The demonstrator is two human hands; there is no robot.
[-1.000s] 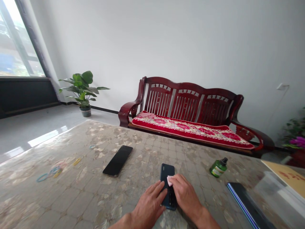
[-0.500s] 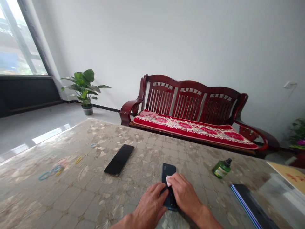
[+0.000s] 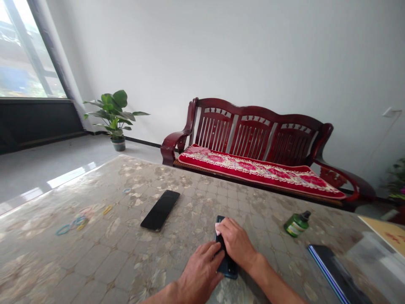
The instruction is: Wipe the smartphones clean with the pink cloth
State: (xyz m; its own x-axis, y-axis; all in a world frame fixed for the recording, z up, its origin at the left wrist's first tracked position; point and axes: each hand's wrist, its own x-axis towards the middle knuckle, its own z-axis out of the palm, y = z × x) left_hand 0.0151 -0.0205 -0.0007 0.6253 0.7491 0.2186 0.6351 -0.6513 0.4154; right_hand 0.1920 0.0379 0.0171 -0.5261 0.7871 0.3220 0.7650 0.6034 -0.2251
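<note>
Right fingers (image 3: 227, 226) pinch one wipe (image 3: 217, 228); left fingers (image 3: 207, 250) touch one phone (image 3: 228, 269).

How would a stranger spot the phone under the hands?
Find the red bench, then the patterned table before it. Toward its near side, the left hand and right hand lie over a dark blue phone. The black phone to its left lies untouched; only this one has a white wad held to its far end.

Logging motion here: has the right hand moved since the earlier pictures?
Yes, the right hand has moved forward and slightly left, nearer the wooden sofa.
</note>
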